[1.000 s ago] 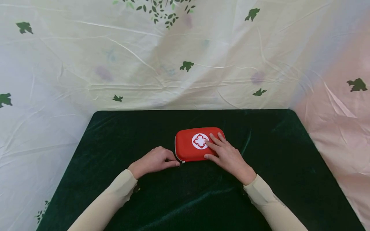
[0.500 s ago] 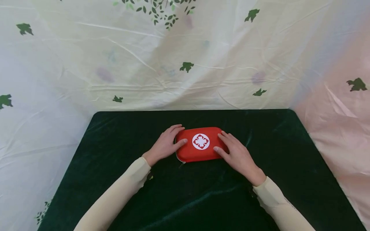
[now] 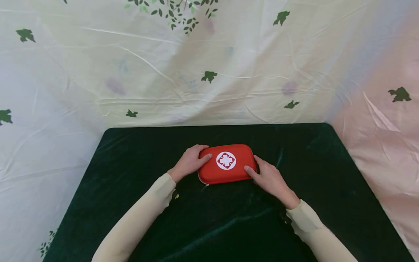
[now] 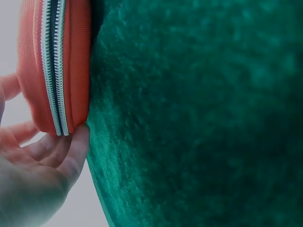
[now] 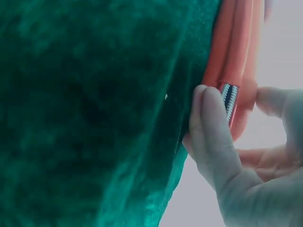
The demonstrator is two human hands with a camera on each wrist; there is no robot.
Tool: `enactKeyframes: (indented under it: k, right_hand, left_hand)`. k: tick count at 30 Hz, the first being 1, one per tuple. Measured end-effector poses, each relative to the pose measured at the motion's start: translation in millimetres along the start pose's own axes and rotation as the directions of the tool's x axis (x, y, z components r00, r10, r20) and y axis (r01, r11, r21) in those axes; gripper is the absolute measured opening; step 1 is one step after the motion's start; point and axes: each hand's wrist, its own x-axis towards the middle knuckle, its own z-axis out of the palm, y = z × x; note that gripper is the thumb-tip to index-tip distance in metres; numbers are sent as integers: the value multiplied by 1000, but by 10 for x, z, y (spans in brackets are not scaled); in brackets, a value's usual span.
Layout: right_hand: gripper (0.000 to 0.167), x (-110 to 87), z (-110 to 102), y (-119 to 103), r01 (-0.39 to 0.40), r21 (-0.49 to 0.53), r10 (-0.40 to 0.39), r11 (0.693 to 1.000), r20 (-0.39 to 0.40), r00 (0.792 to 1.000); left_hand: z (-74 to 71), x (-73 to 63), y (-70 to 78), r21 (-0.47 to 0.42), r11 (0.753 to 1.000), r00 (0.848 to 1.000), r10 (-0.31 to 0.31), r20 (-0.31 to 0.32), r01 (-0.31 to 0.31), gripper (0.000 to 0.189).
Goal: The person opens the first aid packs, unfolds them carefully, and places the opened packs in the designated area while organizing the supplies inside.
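Observation:
A red zip case [image 3: 226,176] with a white cross emblem, like a first-aid kit, lies flat on the dark green cloth. My left hand [image 3: 188,162] grips its left end, thumb on the lid and fingers at the far edge and side. At the right end, my right hand [image 3: 271,178] holds the case with its thumb on top and fingers against the side. Two parted rows of zip teeth [image 4: 59,85] show in the left wrist view; parted teeth [image 5: 229,99] appear in the right wrist view too. The zip pull [image 3: 205,186] hangs at the near left corner.
Green velvety cloth [image 3: 209,225] covers the table around the case. Behind the table and at both sides hangs a pale curtain [image 3: 157,87] with green leaf prints.
My left hand has left the zip pull and moved up onto the left end of the case. My right hand has slid from the lid to the right end and grips there.

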Motion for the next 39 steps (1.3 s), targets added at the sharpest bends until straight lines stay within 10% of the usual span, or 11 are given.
enactKeyframes:
  k: [23,39]
  right_hand:
    - [59,311,-63,-119,-46,167,53,985,-33,998]
    - [56,581,-52,-280,-13,203,21,979,-38,999]
  left_hand:
    - [51,-539,-131,-213,973,982,-124,-143,92,48]
    - [177,-855,-50,-316,939,983,-166,-79,133,60]
